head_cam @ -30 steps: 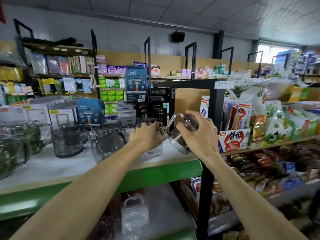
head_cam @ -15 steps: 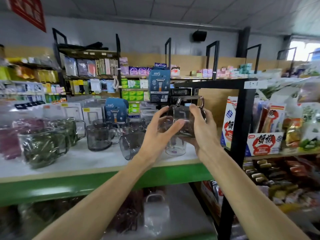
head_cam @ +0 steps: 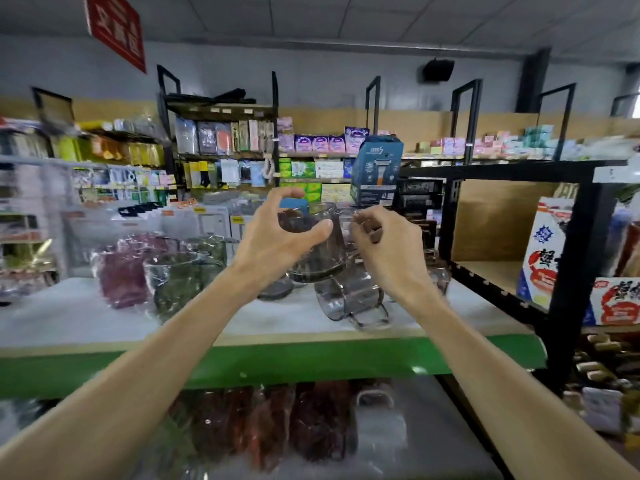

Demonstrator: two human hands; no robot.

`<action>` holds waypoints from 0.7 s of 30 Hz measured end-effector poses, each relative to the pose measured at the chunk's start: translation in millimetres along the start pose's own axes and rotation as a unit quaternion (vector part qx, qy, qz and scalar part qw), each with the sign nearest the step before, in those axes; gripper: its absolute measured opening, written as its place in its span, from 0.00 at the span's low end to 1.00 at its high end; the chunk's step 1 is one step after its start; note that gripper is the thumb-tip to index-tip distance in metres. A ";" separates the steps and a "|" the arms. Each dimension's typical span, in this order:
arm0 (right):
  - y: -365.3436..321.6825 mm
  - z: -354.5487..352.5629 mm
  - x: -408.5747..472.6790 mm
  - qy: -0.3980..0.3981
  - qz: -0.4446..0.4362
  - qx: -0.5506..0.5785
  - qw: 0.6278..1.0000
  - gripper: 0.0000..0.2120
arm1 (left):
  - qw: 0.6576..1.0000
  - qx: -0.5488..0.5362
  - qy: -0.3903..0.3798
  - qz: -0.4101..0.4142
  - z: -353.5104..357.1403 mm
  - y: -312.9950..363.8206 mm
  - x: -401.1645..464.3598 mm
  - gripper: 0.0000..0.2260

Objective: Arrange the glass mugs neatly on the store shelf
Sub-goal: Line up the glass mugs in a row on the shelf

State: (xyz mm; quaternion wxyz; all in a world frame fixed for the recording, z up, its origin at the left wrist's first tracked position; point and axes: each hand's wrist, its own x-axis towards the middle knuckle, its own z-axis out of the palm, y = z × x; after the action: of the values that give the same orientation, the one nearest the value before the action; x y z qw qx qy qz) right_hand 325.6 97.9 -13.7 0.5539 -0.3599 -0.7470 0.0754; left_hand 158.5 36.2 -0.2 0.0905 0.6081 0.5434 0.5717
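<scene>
This is a small retail shop. Black metal racks (head_cam: pixel 221 133) hold rows of packaged goods with price tags on the edges, and a red hanging sign with white characters (head_cam: pixel 116 27) hangs from the panelled ceiling. A green-edged white shelf (head_cam: pixel 311 362) carries smoky glass mugs (head_cam: pixel 349 299), some in plastic wrap, and boxed snacks with printed labels (head_cam: pixel 550 251) fill the rack to the right.
</scene>
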 end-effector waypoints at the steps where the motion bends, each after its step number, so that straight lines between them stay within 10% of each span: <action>1: -1.5 10.7 0.6 -0.010 -0.012 -0.035 0.999 0.05 | 1.000 0.015 0.001 -0.002 -8.4 -6.0 1.9 0.25; 5: -2.9 54.5 -0.8 -0.057 -0.069 -0.194 0.977 0.16 | 0.995 0.099 -0.014 -0.006 -28.7 -38.1 3.9 0.29; 11: -3.8 92.3 -9.6 -0.111 -0.072 -0.332 0.934 0.07 | 0.987 0.146 -0.062 -0.023 -33.8 -79.2 -3.7 0.31; 21: -3.7 90.6 -27.0 -0.148 -0.087 -0.273 0.947 0.12 | 0.961 0.236 -0.143 -0.034 -27.7 -96.8 5.0 0.37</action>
State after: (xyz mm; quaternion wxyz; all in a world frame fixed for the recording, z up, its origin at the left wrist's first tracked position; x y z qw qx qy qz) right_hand 247.5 104.4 -66.7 0.3224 -0.4157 -0.8409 -0.1273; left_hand 81.4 63.9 -58.9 0.0406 0.6685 0.6647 0.3313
